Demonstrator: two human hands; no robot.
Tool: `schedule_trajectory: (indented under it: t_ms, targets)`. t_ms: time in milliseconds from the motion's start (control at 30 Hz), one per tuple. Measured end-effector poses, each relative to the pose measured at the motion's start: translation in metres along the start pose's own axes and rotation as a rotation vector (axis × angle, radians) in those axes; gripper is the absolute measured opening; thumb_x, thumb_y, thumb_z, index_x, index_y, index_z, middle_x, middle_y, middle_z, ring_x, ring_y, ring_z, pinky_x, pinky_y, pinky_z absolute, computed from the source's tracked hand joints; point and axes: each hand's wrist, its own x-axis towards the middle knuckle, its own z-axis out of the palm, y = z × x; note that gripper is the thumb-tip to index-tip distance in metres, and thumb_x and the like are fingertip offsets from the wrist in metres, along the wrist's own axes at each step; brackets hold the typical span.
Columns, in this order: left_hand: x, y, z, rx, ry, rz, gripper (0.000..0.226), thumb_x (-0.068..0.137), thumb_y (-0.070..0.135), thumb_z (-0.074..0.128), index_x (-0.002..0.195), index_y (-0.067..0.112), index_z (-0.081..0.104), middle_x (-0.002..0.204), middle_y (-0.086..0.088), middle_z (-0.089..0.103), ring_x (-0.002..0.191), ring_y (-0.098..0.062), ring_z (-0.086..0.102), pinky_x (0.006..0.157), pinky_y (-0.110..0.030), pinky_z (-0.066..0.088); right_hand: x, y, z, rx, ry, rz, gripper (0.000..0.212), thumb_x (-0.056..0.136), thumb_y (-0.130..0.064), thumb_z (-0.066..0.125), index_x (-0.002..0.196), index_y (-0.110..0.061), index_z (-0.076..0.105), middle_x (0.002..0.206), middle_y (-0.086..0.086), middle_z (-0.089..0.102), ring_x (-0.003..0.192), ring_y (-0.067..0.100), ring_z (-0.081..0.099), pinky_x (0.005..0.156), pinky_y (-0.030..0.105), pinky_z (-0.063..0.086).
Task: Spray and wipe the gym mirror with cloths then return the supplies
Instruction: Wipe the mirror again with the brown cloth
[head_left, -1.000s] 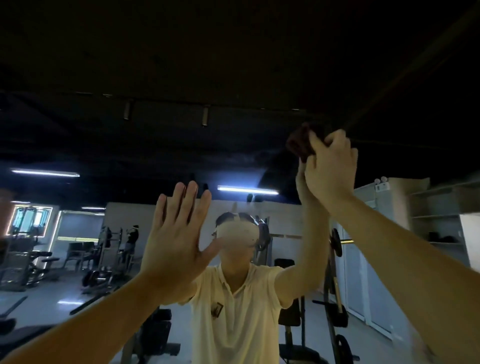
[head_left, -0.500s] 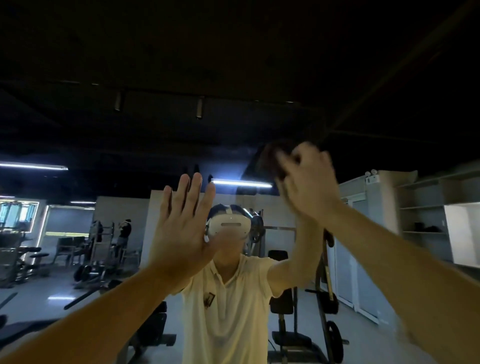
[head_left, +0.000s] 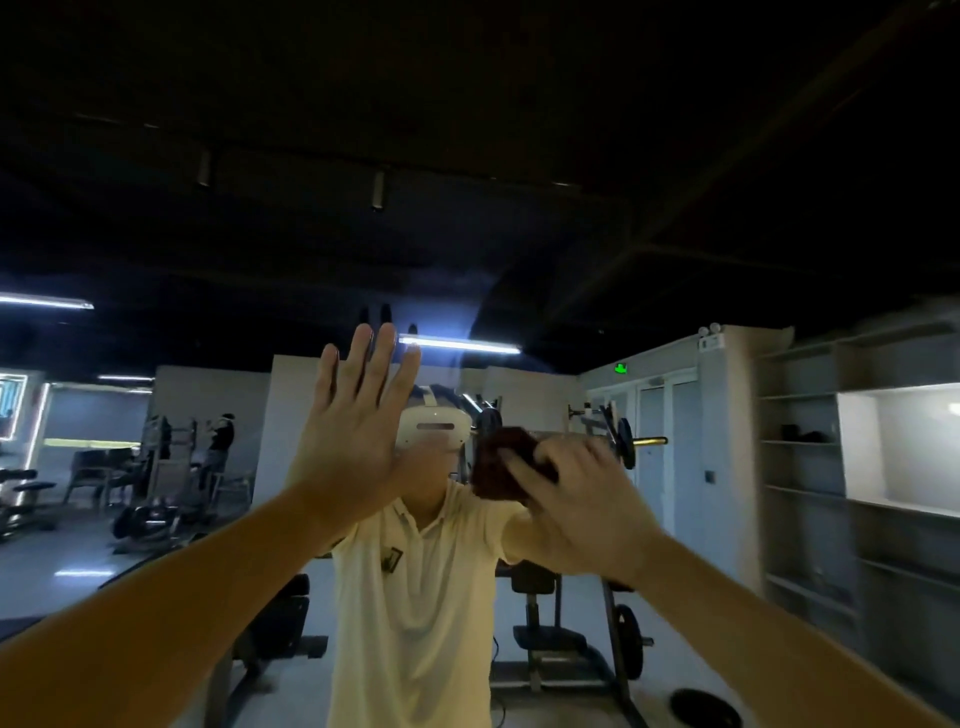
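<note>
The dark red cloth (head_left: 504, 462) is pressed against the mirror (head_left: 208, 234) by the right hand (head_left: 582, 514), whose fingers are curled over it. The left hand (head_left: 353, 441) is laid flat on the glass, fingers straight and spread. Palm prints are likely to be left there by that bare hand. Streaks could be smeared if the bunched cloth is dragged unevenly or slips from the grip.
</note>
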Motion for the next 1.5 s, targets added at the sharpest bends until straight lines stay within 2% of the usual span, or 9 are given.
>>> schedule_trajectory:
  t_ms: [100,267,500,667,900,1033,1167,1300,1500]
  targets:
    - [-0.001,0.002,0.001,-0.011,-0.012,-0.011,0.092,0.100,0.072,0.028,0.167,0.012,0.009,0.173,-0.018,-0.002,0.160,-0.037,-0.005,0.128,-0.060,0.005,0.019,0.050,-0.021,-0.022,0.079,0.395,0.040,0.099,-0.045,0.057,0.137,-0.036,0.051,0.122,0.010,0.057,0.103,0.024,0.061,0.088,0.040,0.054]
    - [0.000,0.003,-0.002,-0.012,-0.037,-0.016,0.090,0.101,0.073,0.016,0.167,0.014,0.000,0.173,-0.018,-0.009,0.160,-0.037,-0.009,0.128,-0.059,0.003,0.090,0.056,-0.032,-0.033,0.272,0.867,0.064,0.099,-0.021,0.059,0.157,-0.016,0.035,0.139,0.022,0.040,0.117,0.037,0.048,0.103,0.047,0.043]
    - [0.000,0.000,-0.005,-0.087,-0.072,0.012,0.092,0.100,0.073,0.021,0.167,0.013,0.002,0.173,-0.017,-0.010,0.160,-0.035,-0.012,0.128,-0.059,-0.001,0.045,-0.069,0.002,0.102,0.151,0.489,0.077,0.080,-0.024,0.080,0.149,-0.018,0.046,0.124,0.010,0.039,0.108,0.023,0.043,0.091,0.041,0.053]
    - [-0.017,-0.004,-0.018,-0.080,-0.083,0.038,0.082,0.103,0.061,0.025,0.166,0.011,0.012,0.173,-0.018,-0.001,0.161,-0.035,-0.005,0.129,-0.056,-0.004,-0.019,-0.034,-0.009,-0.071,-0.054,0.055,0.079,0.072,-0.037,0.089,0.141,-0.018,0.056,0.116,0.011,0.054,0.100,0.027,0.062,0.087,0.044,0.056]
    - [-0.077,0.029,0.002,-0.068,-0.219,0.007,0.115,0.088,0.091,0.026,0.166,0.010,0.004,0.173,-0.020,-0.008,0.160,-0.038,-0.007,0.126,-0.065,0.007,0.011,0.034,-0.019,-0.027,0.157,0.941,0.064,0.095,-0.022,0.055,0.156,-0.016,0.037,0.135,0.021,0.043,0.113,0.037,0.051,0.098,0.048,0.046]
    - [-0.076,0.031,0.006,-0.017,-0.188,0.020,0.125,0.083,0.096,0.030,0.165,0.004,0.010,0.172,-0.023,-0.006,0.160,-0.041,-0.006,0.127,-0.063,0.000,0.032,-0.039,-0.004,0.248,0.215,0.859,0.066,0.090,-0.028,0.044,0.154,-0.016,0.038,0.143,0.021,0.041,0.124,0.039,0.050,0.102,0.054,0.048]
    - [-0.078,0.031,0.002,0.012,-0.202,0.018,0.124,0.084,0.094,0.033,0.166,0.005,0.007,0.172,-0.023,-0.009,0.159,-0.041,-0.008,0.127,-0.064,0.001,0.011,-0.106,0.010,0.277,0.155,0.438,0.062,0.085,-0.026,0.074,0.142,-0.013,0.052,0.122,0.012,0.055,0.110,0.027,0.056,0.093,0.043,0.057]
    - [-0.079,0.031,-0.003,0.023,-0.225,0.030,0.123,0.085,0.093,0.032,0.165,0.003,0.006,0.172,-0.023,-0.009,0.159,-0.042,-0.006,0.125,-0.068,0.009,-0.024,-0.063,0.015,0.149,0.070,0.073,0.047,0.088,-0.023,0.066,0.134,-0.015,0.061,0.113,0.008,0.056,0.103,0.025,0.055,0.094,0.042,0.052]
    - [-0.078,0.035,-0.005,0.086,-0.245,-0.004,0.125,0.083,0.095,0.027,0.165,0.004,0.003,0.172,-0.023,-0.011,0.159,-0.041,-0.007,0.125,-0.067,0.011,-0.083,0.060,0.000,0.189,0.165,0.751,0.041,0.099,-0.032,0.054,0.137,-0.015,0.058,0.109,0.011,0.055,0.100,0.034,0.059,0.083,0.034,0.050]
